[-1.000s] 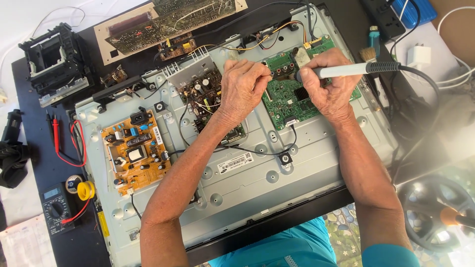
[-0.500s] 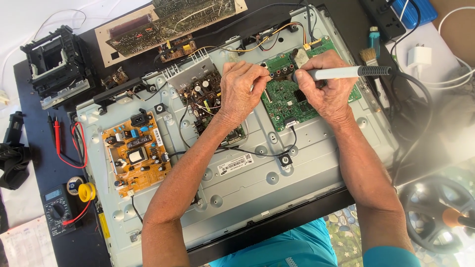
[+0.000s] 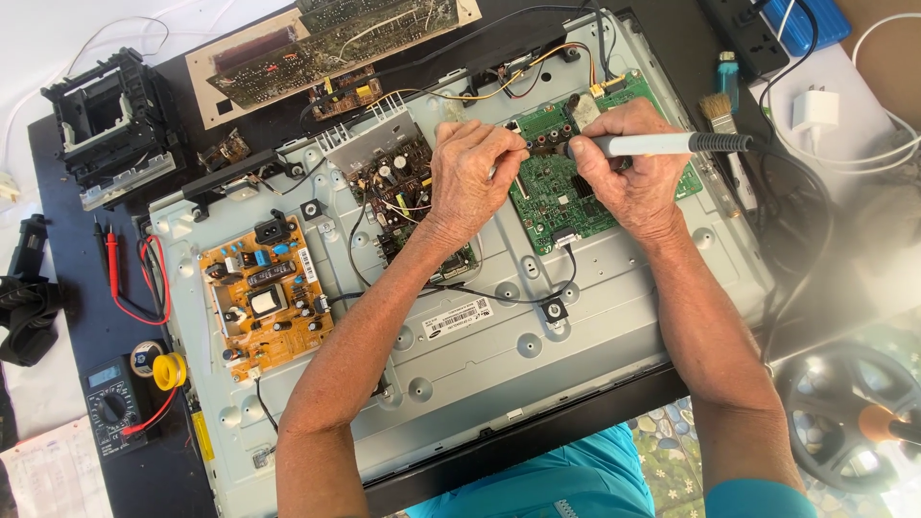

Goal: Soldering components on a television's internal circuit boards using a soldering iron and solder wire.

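Observation:
My right hand (image 3: 628, 168) grips a soldering iron (image 3: 672, 144) with a pale grey handle and a black cord end; its tip points left onto the green circuit board (image 3: 547, 197). My left hand (image 3: 470, 177) has its fingers pinched together at the left edge of that board, right beside the iron's tip; whether it holds something thin there is not visible. Both hands rest over the grey metal back panel (image 3: 576, 326) of an opened flat screen. A dark board (image 3: 393, 177) lies under my left wrist.
An orange power board (image 3: 264, 293) sits at the panel's left. A multimeter (image 3: 110, 403) with red probes (image 3: 110, 259), a yellow solder spool (image 3: 170, 371) and a black plastic frame (image 3: 110, 125) lie left. A brush (image 3: 715, 105), white charger (image 3: 815, 110) and a fan (image 3: 849, 417) are right.
The soldering iron's handle has levelled out and my right hand has shifted slightly up the green board. My left hand has closed in beside the tip.

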